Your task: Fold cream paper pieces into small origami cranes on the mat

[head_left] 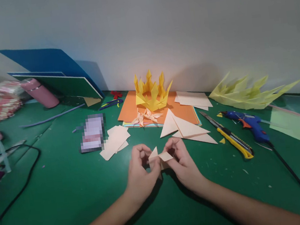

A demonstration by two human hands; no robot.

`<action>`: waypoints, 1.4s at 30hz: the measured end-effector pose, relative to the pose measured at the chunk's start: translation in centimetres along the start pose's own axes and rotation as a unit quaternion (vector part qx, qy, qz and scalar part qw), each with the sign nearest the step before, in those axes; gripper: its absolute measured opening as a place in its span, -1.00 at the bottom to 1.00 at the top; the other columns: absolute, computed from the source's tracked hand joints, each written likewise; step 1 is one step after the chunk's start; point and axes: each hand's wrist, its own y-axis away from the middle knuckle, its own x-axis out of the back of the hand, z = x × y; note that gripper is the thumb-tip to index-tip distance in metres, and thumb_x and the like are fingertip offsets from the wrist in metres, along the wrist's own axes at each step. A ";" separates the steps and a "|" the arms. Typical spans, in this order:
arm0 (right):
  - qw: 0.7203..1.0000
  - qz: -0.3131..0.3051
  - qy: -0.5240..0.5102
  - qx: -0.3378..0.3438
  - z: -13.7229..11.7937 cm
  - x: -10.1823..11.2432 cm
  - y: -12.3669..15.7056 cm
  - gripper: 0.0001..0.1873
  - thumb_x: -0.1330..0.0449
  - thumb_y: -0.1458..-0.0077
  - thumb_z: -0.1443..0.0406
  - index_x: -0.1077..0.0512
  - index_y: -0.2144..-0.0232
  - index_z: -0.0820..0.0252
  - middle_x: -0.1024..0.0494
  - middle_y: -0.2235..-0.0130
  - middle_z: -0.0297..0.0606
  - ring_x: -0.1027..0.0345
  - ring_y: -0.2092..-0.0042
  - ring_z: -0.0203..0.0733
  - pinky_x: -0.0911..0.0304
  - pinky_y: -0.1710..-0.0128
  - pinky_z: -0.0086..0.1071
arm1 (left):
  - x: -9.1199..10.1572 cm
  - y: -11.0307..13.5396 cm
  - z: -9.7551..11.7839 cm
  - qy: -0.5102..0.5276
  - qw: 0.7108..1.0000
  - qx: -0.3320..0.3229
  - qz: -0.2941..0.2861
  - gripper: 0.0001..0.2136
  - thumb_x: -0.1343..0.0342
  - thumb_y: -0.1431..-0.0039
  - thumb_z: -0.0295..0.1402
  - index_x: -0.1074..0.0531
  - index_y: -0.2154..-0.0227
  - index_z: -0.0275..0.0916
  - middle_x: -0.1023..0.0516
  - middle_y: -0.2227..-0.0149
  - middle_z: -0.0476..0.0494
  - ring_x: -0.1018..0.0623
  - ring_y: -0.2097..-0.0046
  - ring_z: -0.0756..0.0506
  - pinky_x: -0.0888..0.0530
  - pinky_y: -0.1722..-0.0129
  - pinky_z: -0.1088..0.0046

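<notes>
Between both hands is a small piece of folded pale peach paper (159,158) with pointed flaps standing up. My left hand (143,168) pinches its left side, and my right hand (182,162) grips a flap on its right. Some of the fingertips are hidden behind the paper. Just beyond my right hand lie folded peach paper triangles (185,124). A loose stack of peach paper pieces (115,140) rests beyond my left hand. Two small folded peach shapes (146,117) lie on a stack of orange paper (126,111), in front of a yellow folded-paper crown (152,97).
A yellow utility knife (232,139) and a blue glue gun (250,124) with a black cord lie right. Behind them sits a pale yellow paper piece (251,94). Leftward are a blurred-out phone-like object (92,132), a pink bottle (40,93), and leaning boards (51,66).
</notes>
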 end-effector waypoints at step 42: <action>0.890 0.002 0.384 0.245 -0.1 1.8 -0.7 -0.76 -0.15 -0.10 0.29 -0.41 0.13 0.08 -0.35 0.19 -0.17 -0.26 0.14 -0.06 -0.21 0.16 -0.15 | 0.6 -1.4 0.3 0.132 0.984 0.121 0.022 -0.60 -0.18 0.09 -0.31 -0.22 0.17 -0.24 -0.43 0.42 0.05 -0.44 0.51 0.07 -0.39 0.55 0.58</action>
